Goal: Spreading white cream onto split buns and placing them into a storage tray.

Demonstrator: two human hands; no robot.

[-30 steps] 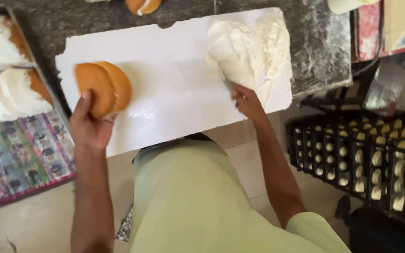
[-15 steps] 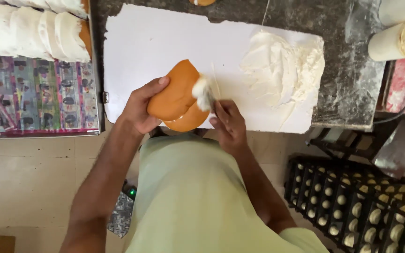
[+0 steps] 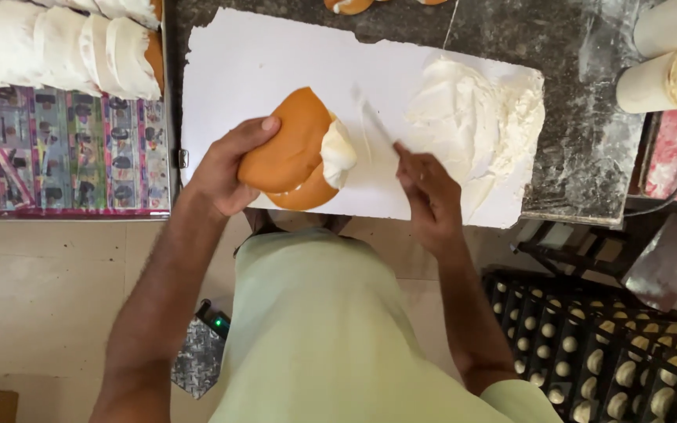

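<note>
Cream (image 3: 340,153) sits at the open mouth of the split bun (image 3: 291,149), and that mouth faces your right hand (image 3: 431,200). Your left hand (image 3: 227,171) wraps the bun from its far side, fingers curled over the top crust and thumb beneath, clamping both halves over the white board (image 3: 260,70). The bun's long axis tilts from lower left to upper right, so its filled edge points across the board toward the knife (image 3: 371,117).

Your right hand is closed around the knife's handle, with the thin blade angled up and away from you, lying between the bun and the heap of cream (image 3: 472,117). The blade is blurred; whether it carries cream you cannot tell. It is near the bun's open edge but not touching it, and the heap is just beyond its tip on the right. A tray of filled buns (image 3: 64,39) lies well apart at upper left.
</note>
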